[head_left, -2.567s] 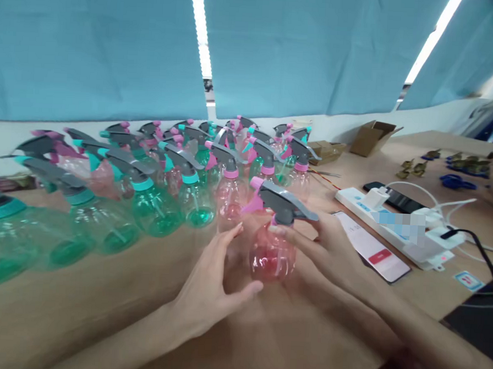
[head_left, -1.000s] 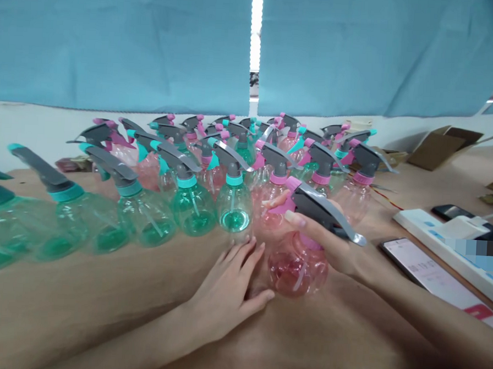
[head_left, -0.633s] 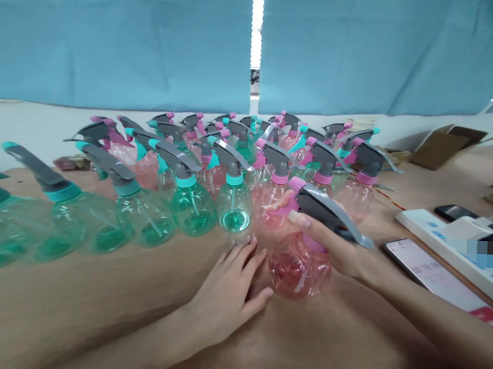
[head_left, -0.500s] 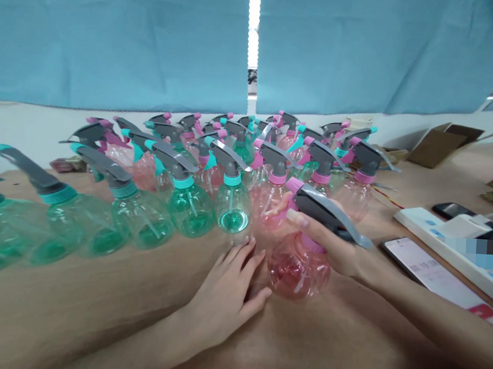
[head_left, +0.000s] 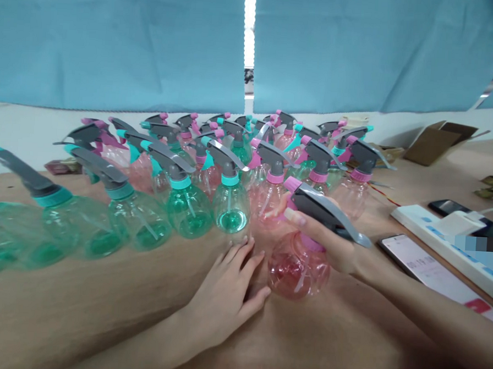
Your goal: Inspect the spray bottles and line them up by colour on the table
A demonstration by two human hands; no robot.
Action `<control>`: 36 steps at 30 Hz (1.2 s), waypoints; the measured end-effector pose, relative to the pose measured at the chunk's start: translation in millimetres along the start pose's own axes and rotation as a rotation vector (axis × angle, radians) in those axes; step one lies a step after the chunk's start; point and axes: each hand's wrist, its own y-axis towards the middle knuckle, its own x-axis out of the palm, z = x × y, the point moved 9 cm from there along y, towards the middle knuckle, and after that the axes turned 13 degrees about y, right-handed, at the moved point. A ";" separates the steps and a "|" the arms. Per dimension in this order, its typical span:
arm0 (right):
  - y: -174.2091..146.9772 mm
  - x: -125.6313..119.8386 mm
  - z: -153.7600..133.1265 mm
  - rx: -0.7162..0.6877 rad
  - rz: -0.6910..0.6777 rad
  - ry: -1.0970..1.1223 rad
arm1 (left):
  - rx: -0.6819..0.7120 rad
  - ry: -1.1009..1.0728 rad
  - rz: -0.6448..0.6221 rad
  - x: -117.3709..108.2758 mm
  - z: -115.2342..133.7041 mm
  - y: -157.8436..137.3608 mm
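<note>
Right hand (head_left: 339, 249) has its fingers wrapped round the pink bottle (head_left: 296, 271) near its top, likely to steady it on the bench (head_left: 141, 294). At about nine o'clock from it, the left hand (head_left: 229, 288) lies palm-down, fingers loosely spread, holding nothing.

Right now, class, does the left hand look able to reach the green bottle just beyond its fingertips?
Probably yes: the left hand holds nothing, and nothing visible stands between it and that green bottle.

From a distance, I have a round pink plastic spray bottle (head_left: 297, 271) before round green and pink plastic bottles (head_left: 231, 206) and left of a rectangular black-edged phone (head_left: 424, 266).
</note>
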 end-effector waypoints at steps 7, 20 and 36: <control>-0.1 4.1 13.0 0.086 -0.018 0.161 | 0.002 -0.017 0.019 -0.8 0.2 0.7; -3.1 16.6 27.3 0.275 -0.110 0.367 | -0.010 -0.047 0.003 -1.1 0.5 1.9; -2.8 13.1 23.5 0.182 -0.073 0.064 | -0.008 -0.063 -0.004 0.4 1.5 1.4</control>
